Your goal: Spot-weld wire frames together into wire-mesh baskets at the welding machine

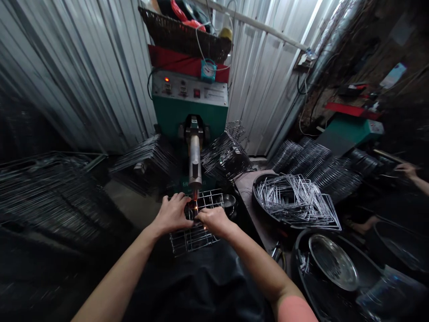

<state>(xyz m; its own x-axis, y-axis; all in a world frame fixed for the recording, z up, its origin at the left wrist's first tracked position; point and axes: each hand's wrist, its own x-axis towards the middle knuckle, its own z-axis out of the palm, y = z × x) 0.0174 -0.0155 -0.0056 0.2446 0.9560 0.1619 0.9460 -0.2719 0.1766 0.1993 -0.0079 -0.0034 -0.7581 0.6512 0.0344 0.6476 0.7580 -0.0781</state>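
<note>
A wire basket [192,240] of crossed metal rods lies under the upper electrode [195,167] of a green spot welder [214,114]. Orange sparks glow where the electrode tip meets the wires. My left hand [171,214] grips the basket's left side, thumb and fingers curved around the wires close to the tip. On the other side, my right hand [216,220] is closed in a pinch on the basket, just right of the glowing spot. My fingers partly hide the wires there, so whether a separate rod is pinched cannot be seen.
Stacked wire panels [144,158] flank the machine, with more wire frames [224,156] to its right. A black basin [258,192] holds square wire frames; another basin [298,264] holds a metal dish [333,261]. At far right is another person's hand [407,170].
</note>
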